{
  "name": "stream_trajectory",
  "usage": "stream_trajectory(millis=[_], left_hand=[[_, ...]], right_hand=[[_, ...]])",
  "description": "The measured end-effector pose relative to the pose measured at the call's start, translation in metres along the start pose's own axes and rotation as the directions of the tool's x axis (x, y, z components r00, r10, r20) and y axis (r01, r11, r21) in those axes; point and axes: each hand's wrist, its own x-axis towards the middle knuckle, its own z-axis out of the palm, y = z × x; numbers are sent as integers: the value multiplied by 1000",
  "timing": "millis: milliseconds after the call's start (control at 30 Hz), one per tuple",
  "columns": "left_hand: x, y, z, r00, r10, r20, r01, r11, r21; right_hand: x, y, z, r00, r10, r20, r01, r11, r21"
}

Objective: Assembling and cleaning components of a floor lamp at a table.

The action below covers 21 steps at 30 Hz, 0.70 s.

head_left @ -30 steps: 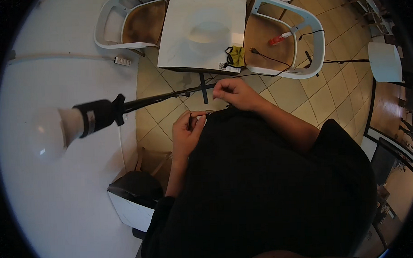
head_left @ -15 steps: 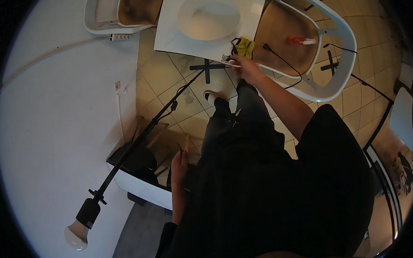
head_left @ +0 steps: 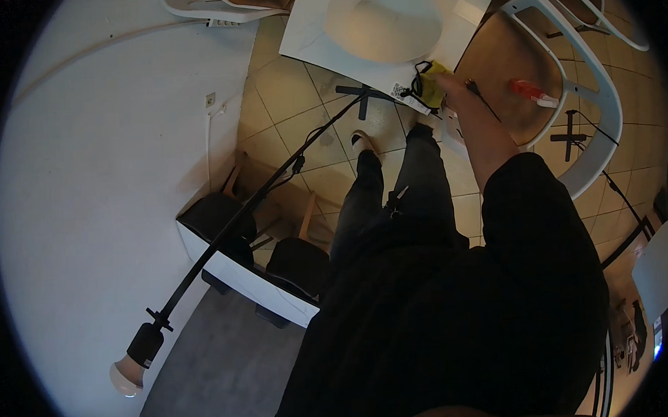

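Neighbouring yellow cloth (head_left: 431, 95): red bottle (head_left: 523, 89)

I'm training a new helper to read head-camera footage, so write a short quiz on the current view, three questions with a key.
1. Multiple choice: which of these is the right hand nearest to?
A) the wall socket
B) the yellow item with black straps
C) the light bulb

2. True or false: the red bottle is on a brown chair seat.

3. Fill in the missing word: the light bulb is fixed at the end of a long black ____.

Key:
1. B
2. True
3. pole
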Motion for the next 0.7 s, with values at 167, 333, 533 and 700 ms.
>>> stream_trajectory(millis=[167,333,533,700], left_hand=[[43,27,-30,997,77,4,-77,997,-1],[75,7,-30,982,186,-14,-187,982,-31],[149,-73,-53,936,346,-67,-349,937,-28],[269,-87,-76,988,124,-94,-148,936,-321]], right_hand=[[-58,18,9,938,-162,-306,180,983,31],[-153,30,8,811,-356,-464,489,848,204],[-280,-5,29,796,-529,-294,605,686,405],[-391,-50,86,507,-862,27,614,382,691]])
